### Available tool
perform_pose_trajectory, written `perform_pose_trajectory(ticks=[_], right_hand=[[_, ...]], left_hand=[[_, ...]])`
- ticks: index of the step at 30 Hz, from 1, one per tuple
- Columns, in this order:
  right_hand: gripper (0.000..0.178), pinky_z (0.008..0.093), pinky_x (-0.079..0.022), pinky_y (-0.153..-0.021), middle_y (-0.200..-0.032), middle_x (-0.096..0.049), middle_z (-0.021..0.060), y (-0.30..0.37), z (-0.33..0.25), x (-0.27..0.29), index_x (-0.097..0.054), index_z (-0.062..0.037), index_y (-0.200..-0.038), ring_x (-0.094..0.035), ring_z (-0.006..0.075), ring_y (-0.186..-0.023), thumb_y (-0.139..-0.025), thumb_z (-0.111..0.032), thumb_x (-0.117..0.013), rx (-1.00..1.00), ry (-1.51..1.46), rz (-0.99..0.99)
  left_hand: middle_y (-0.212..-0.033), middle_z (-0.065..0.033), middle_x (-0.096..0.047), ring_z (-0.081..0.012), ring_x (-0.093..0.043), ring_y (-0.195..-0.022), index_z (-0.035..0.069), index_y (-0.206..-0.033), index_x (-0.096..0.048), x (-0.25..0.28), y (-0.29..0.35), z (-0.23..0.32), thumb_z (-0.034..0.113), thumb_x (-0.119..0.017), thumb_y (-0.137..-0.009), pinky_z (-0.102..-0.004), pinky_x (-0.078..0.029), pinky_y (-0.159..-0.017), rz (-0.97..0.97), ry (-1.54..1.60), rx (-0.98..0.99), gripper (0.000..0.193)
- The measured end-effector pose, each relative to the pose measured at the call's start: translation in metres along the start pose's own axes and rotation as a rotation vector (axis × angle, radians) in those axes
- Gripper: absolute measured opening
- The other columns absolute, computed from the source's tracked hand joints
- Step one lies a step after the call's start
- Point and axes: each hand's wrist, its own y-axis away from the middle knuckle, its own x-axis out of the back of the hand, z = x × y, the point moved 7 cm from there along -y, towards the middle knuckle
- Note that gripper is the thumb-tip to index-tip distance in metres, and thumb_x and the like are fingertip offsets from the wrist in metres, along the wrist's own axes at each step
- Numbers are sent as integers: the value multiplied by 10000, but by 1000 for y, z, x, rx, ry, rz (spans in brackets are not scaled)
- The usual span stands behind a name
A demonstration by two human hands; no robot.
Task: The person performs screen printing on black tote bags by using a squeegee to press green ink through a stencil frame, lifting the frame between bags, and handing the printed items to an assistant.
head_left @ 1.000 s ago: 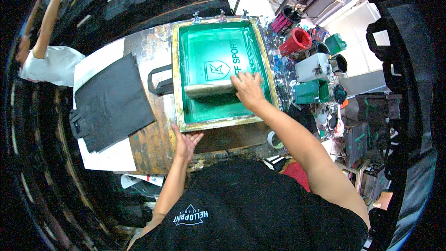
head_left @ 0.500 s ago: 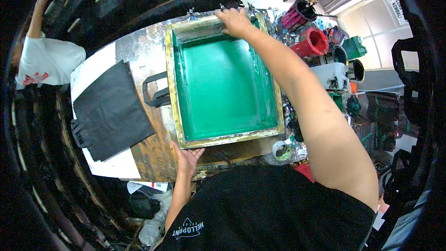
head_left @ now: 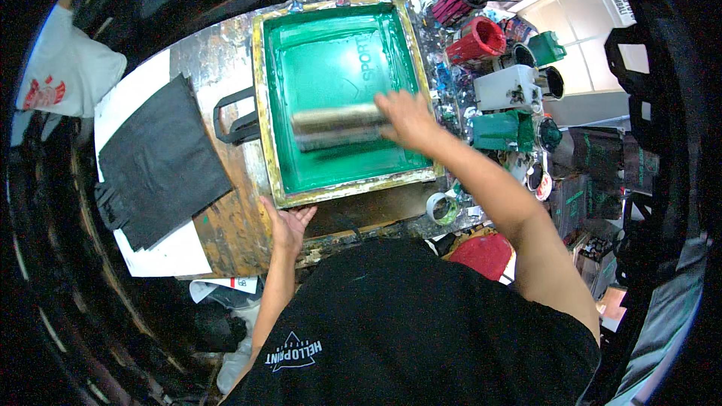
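A wooden-rimmed printing screen (head_left: 262, 105) spread with green ink lies on the table before me. My right hand (head_left: 410, 122) grips the right end of a squeegee (head_left: 335, 126), which is smeared by motion and stands across the screen, below its middle. Behind it, dark lettering shows through the green mesh. My left hand (head_left: 289, 228) is at the screen's near left corner, palm up, fingers and thumb spread against the rim. The black handle (head_left: 226, 116) of a bag sticks out from under the screen's left side; whatever else lies beneath is hidden.
Several black fabric bags (head_left: 162, 162) lie on a white sheet (head_left: 169, 259) at the left. Ink-stained containers, among them a red tub (head_left: 477, 39) and a white jug (head_left: 505, 89), crowd the right side. A tape roll (head_left: 442, 209) sits near the front edge. Another person's white shirt (head_left: 68, 64) shows far left.
My right hand has drawn the squeegee from the screen's far end toward me. Lettering now shows in the mesh behind it. My left hand stays at the near left corner.
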Motion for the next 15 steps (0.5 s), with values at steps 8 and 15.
perform_pose_trajectory(ticks=[8,15], right_hand=[[571,520,-365,-976,-1106,-580,68,81,-25,-27,-561,-151,-1234,-547,292,-1112,-735,-193,-836,31,193,239],[632,534,-353,-1012,-1120,-568,57,8,17,-21,-569,-178,-1251,-536,267,-1131,-679,-173,-838,121,317,396]], left_hand=[[-1627,-364,49,-538,-175,-1498,65,-1580,235,-5,-4,2,920,-380,-832,-555,-404,-1147,-80,11,-32,1292],[-1672,-269,-27,-513,-155,-1513,184,-1637,97,-1,-2,1,932,-368,-827,-569,-394,-1144,-126,-4,-19,1196]])
